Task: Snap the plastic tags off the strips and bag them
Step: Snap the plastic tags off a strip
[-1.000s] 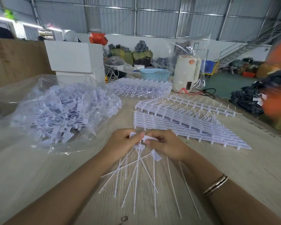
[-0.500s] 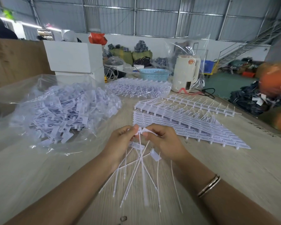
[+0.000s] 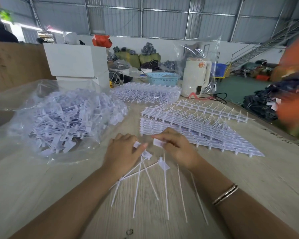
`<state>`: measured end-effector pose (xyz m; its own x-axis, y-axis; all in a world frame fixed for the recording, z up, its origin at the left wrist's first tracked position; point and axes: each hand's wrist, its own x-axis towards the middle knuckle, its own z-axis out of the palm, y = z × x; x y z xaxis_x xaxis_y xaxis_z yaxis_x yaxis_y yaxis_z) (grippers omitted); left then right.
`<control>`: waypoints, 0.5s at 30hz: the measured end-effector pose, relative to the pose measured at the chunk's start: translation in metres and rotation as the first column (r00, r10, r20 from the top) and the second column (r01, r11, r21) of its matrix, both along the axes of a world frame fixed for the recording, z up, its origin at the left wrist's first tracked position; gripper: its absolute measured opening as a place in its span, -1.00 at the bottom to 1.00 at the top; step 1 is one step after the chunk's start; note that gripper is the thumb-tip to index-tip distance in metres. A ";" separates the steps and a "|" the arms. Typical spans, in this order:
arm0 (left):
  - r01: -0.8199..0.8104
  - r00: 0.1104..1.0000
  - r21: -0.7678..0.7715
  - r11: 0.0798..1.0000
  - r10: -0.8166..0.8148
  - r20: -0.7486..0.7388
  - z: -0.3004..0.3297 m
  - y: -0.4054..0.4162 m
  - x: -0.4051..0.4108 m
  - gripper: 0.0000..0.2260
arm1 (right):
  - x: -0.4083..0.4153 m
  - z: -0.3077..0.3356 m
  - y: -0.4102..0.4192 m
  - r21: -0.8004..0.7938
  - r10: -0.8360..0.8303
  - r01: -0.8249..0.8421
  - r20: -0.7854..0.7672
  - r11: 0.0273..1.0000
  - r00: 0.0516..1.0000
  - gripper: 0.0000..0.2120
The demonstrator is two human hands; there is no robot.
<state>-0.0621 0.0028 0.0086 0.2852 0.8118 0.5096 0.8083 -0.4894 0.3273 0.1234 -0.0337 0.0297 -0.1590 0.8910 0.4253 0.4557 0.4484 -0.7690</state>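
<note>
My left hand (image 3: 123,153) grips a bunch of loose white plastic tags (image 3: 146,171) by their flat heads, their thin tails fanning down toward me over the wooden table (image 3: 259,180). My right hand (image 3: 177,147) pinches a short piece of white strip (image 3: 159,142) with a few tags hanging from it, a small gap apart from the left hand. A stack of white tag strips (image 3: 197,128) lies just behind my right hand. To the left sits a clear plastic bag (image 3: 62,116) heaped with loose tags.
A second bagged bundle of strips (image 3: 145,93) lies farther back, by a blue basket (image 3: 162,78) and a white kettle (image 3: 196,78). White boxes (image 3: 76,61) stand behind the bag. A blurred orange shape (image 3: 295,69) fills the right edge.
My hands were together on the tags; now they have pulled apart, the right holding a strip piece and the left keeping the bunch. Both hands moved slightly away from me.
</note>
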 end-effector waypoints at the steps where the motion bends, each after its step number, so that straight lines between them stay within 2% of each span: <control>1: -0.022 0.999 0.016 1.000 0.023 -0.040 -0.002 0.001 0.000 -0.67 | -0.002 -0.001 0.000 0.010 0.001 -0.002 0.036 1.000 0.999 -0.52; 2: -0.035 0.999 0.011 0.999 0.036 -0.030 -0.003 0.001 0.001 -0.63 | -0.004 -0.002 -0.001 0.034 0.003 -0.006 0.086 0.999 0.996 -0.50; 6: 0.049 0.957 -0.066 0.997 -0.028 0.288 0.006 -0.004 0.001 -0.45 | -0.009 -0.003 -0.002 0.103 0.034 -0.053 0.179 0.993 0.983 -0.54; 10: 0.197 0.958 -0.211 0.957 -0.142 0.249 0.010 -0.014 0.008 -0.67 | -0.015 -0.003 -0.004 0.147 0.056 -0.088 0.212 0.985 0.976 -0.56; 13: 0.307 0.874 -0.230 0.924 -0.178 0.452 0.012 -0.014 0.009 -0.73 | -0.014 0.000 -0.004 0.084 0.058 -0.067 0.112 0.994 0.992 -0.65; 15: 0.335 0.843 -0.244 0.910 -0.174 0.509 0.013 -0.013 0.007 -0.79 | -0.011 0.003 -0.003 0.037 0.038 -0.041 0.061 0.998 0.997 -0.80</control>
